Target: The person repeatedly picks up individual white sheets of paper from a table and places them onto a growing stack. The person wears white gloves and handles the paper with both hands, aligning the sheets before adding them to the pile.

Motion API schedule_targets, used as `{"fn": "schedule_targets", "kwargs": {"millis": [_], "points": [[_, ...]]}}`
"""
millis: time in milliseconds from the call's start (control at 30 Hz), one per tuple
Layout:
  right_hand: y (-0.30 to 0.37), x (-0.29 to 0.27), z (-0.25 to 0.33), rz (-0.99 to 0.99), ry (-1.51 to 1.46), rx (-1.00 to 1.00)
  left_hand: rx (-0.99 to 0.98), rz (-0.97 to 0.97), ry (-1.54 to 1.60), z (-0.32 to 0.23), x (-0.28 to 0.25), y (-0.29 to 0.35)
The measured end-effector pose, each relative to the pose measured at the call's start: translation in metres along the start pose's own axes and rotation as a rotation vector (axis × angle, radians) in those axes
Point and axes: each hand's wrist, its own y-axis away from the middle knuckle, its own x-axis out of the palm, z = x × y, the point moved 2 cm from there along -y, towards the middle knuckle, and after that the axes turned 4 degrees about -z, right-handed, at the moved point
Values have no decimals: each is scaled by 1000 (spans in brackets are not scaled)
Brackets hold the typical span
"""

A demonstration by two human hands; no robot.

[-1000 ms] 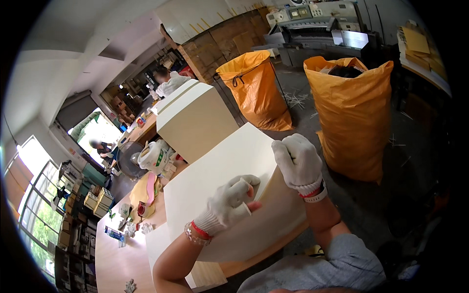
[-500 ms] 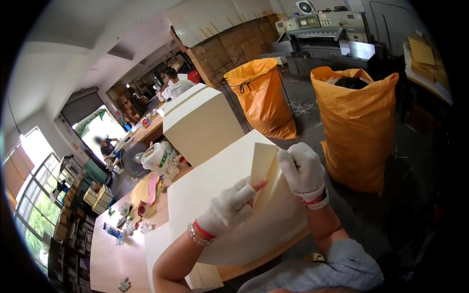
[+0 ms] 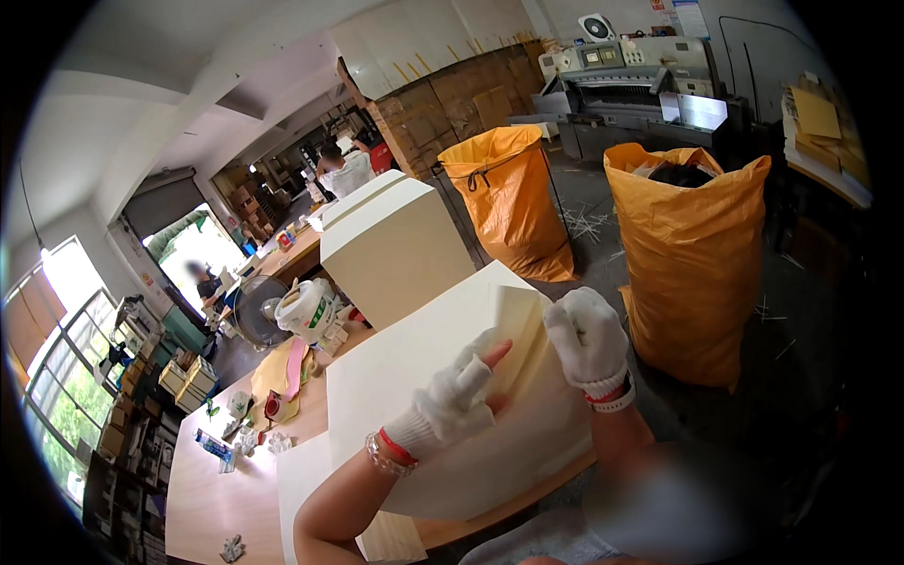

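A large stack of cream paper sheets point(image 3: 405, 353) covers the near part of the table, one corner bent up into a raised flap point(image 3: 520, 315). At the right edge of this flap, my right hand point(image 3: 586, 341) in a white knitted glove is closed on the sheets' edge; its fingertips are partly hidden. My left hand point(image 3: 450, 400), gloved too with bare thumb and index fingertips, is over the stack at the flap's left side. Its index finger and thumb are apart and slightly blurred, with nothing visible between them.
Behind stands a tall cream stack point(image 3: 395, 250). Two orange sacks point(image 3: 508, 202) and a grey machine point(image 3: 631, 80) are at right. The table point(image 3: 212, 513) bears a white bucket point(image 3: 303, 309), a tape roll point(image 3: 274, 406) and a blue can point(image 3: 213, 444). A fan point(image 3: 259, 306) and two people are farther off.
My left hand's thumb and index finger have spread apart near the flap. My right hand stays at the sheets' edge, slightly lower in view. The whole view has shifted a little.
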Motion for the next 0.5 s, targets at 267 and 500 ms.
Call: {"fn": "schedule_targets", "kwargs": {"millis": [267, 500], "points": [[-3, 0, 4, 16, 47, 14, -77, 111, 74, 7, 8, 2], [-1, 1, 2, -1, 5, 44, -96, 38, 109, 4, 5, 2]]}}
